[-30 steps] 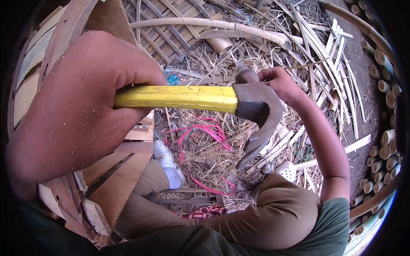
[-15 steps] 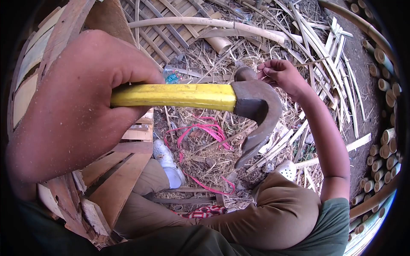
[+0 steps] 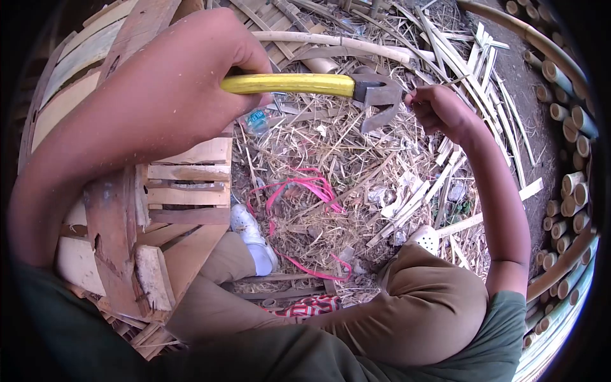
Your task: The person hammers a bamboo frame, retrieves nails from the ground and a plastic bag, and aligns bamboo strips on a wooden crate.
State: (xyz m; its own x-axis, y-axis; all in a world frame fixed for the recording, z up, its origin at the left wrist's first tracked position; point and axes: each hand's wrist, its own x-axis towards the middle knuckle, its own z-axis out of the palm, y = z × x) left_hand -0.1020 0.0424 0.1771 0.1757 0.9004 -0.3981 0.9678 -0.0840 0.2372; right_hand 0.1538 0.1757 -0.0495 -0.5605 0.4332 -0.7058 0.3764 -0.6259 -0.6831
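Note:
A claw hammer [image 3: 299,84] with a yellow handle and dark metal head is gripped in my left hand [image 3: 181,79]. The handle lies nearly level, and its head points to the right, over the straw-covered ground. Just right of the head is my right hand [image 3: 442,111], its fingers curled and pinched together. Whatever is between those fingertips is too small to make out.
A slatted wooden structure [image 3: 188,153] stands at the left, under my left arm. Woven bamboo [image 3: 280,22] and a long bamboo strip [image 3: 331,40] lie beyond. Pink ribbon [image 3: 305,184] and split bamboo litter the ground. Cut bamboo poles [image 3: 582,121] are stacked at the right.
My left hand and the hammer have moved up and right, farther from the camera, and the hammer head has turned. My right hand has shifted slightly right, its fingers now more curled.

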